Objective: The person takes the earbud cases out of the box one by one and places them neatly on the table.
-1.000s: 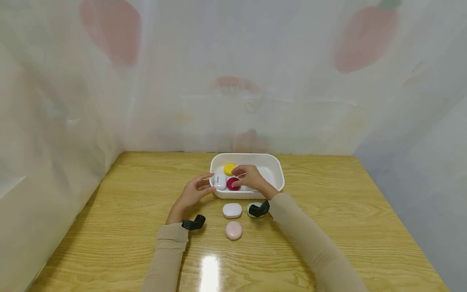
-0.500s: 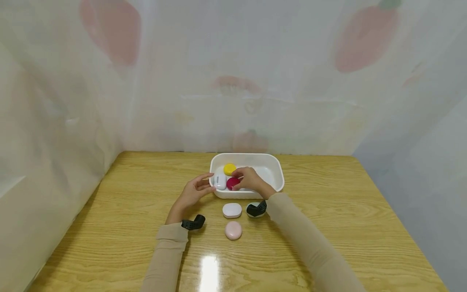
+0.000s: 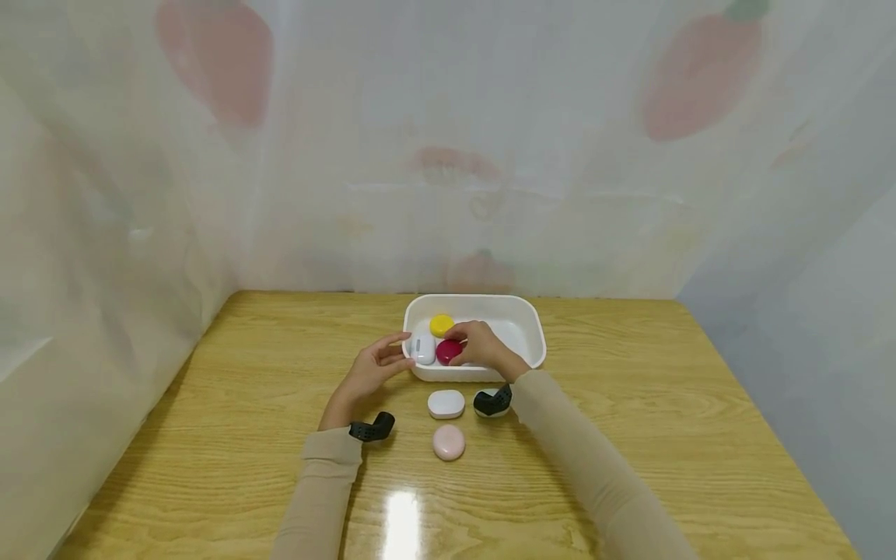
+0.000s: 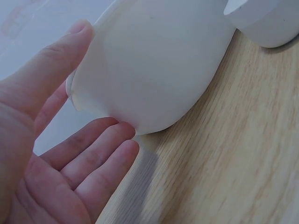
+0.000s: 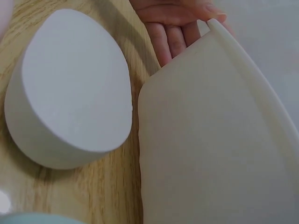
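My left hand holds the left end of a white rectangular bin, thumb at the near corner and fingertips against the end wall in the left wrist view. Inside the bin, my right hand grips a glossy dark-pink round case between thumb and fingers. The case sits low, near the front wall; the right wrist view hides it behind the bin's side. To its left is a white glossy case with a small grey mark. Behind it lies a yellow round case.
In front of the bin stand a white oval case and, nearer, a pale pink round case. A pale case is partly hidden under the right wrist camera. A curtain hangs behind the wooden table.
My right hand has dipped slightly, its thumb and fingers closing on the dark-pink case, which has barely shifted. The left hand stays at the bin's end.
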